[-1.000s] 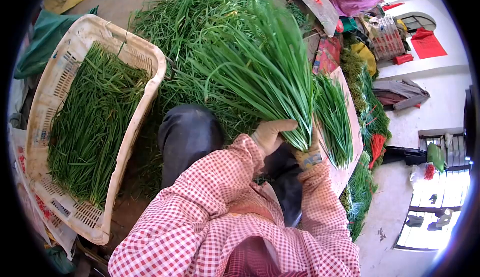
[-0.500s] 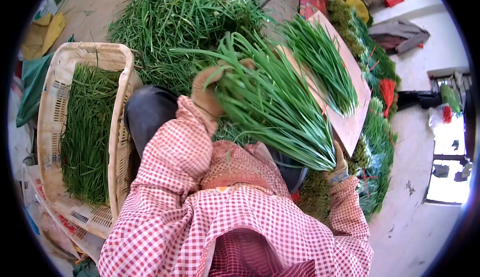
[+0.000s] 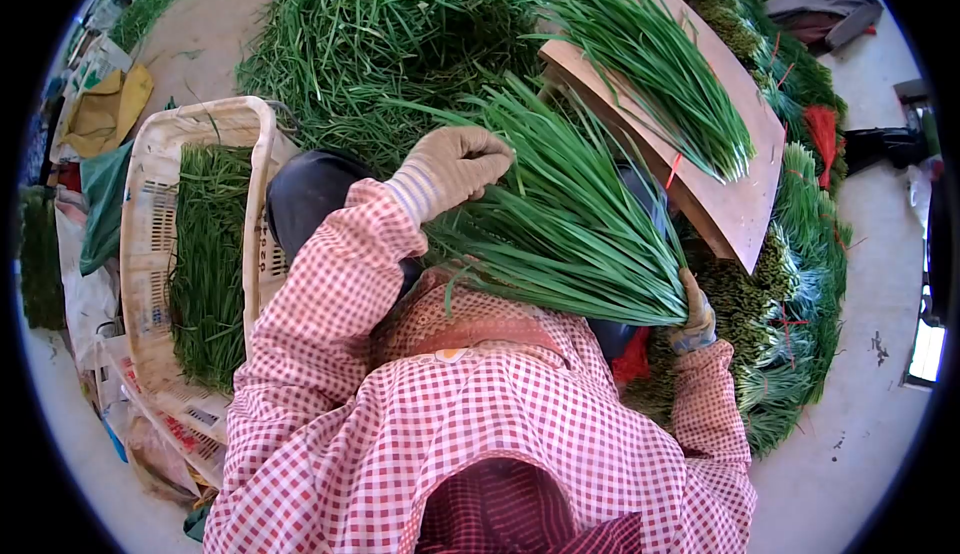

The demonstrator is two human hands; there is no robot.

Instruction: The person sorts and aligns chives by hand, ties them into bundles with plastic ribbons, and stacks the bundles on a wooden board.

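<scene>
A fanned bunch of long green leaves (image 3: 590,224) lies across my lap, its pale stem ends toward the right. My right hand (image 3: 693,316), in a soiled glove, is wrapped round those stem ends. Over the leafy left side of the bunch is my left hand (image 3: 458,166), also gloved, with its fingers pressed together; whether a thin leaf is between them is too small to tell. Another bunch (image 3: 665,79) rests on a pinkish board (image 3: 755,189) at the upper right, and a red tie hangs at the board's near edge.
A big heap of loose leaves (image 3: 390,34) covers the floor ahead. On the left stands a cream plastic crate (image 3: 262,154) holding more leaves. Tied bunches (image 3: 790,354) are stacked along the right, with red ties (image 3: 821,139) on them. My knees are beneath the bunch.
My left hand has lifted off the leaves and its fingers have come together. My right hand still holds the stem ends. The view has shifted, bringing more of the left side in.
</scene>
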